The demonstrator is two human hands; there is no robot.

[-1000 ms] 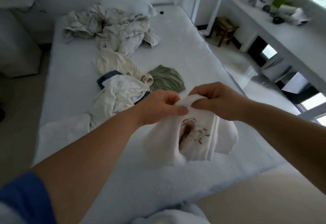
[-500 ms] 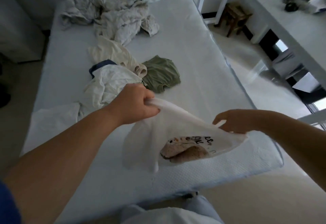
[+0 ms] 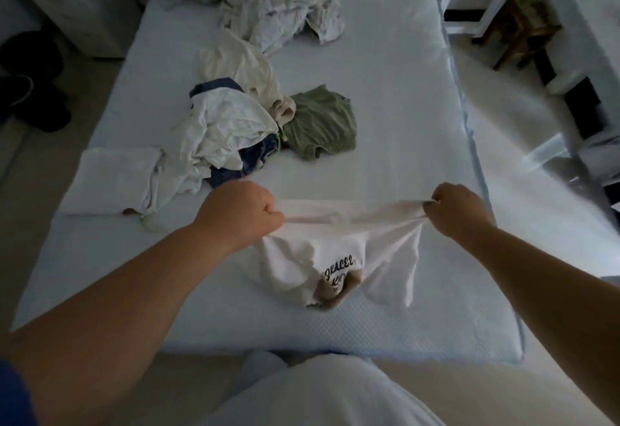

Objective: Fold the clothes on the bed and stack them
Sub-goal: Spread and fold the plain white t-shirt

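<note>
**White printed shirt stretched between both hands**

The left hand (image 3: 242, 211) and right hand (image 3: 459, 208) each clench an end of the white cotton printed shirt (image 3: 339, 251), stretching its edge taut; its body hangs beneath both grips over the white bed (image 3: 402, 130).

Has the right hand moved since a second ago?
Yes. The right hand went rightward toward the bed's right edge, away from the left hand, stretching the white shirt.

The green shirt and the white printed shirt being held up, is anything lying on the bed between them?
No. In the head view, only bare mattress lies between the green shirt and the white printed shirt.
</note>
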